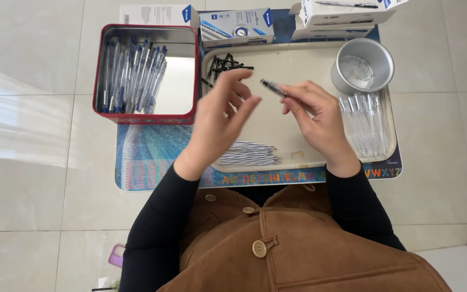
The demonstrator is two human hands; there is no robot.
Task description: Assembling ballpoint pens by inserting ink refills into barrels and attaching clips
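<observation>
- A clear pen barrel point(273, 87) with a dark tip is held above the middle of the cream tray point(293, 65), tilted, its dark end pointing toward the far left.
- The right hand point(315, 116) has its fingers point(293, 100) pinched together on the near end of that barrel.
- The left hand point(220, 116) hovers just beside the barrel's dark end, fingers point(232, 81) loosely apart and curled, holding nothing that can be made out.
- Under the left hand, at the tray's near edge, lies a bundle of thin refills point(247, 153).
- At the tray's far left corner sits a heap of small black caps point(224, 66).
- Along the tray's right edge lies a row of clear empty barrels point(364, 123); beyond them, at the far right corner, stands a round metal cup point(364, 65).
- The tray rests on a colourful alphabet mat point(147, 157) spread on the tiled floor point(28, 135).
- On the mat's left side stands a red-rimmed square tin point(146, 117) with assembled blue-capped pens point(131, 75) stacked against its left wall.
- Along the mat's far edge lie white-and-blue cardboard boxes point(237, 27).
- The person's brown buttoned vest point(298, 243) over black sleeves fills the near side.
</observation>
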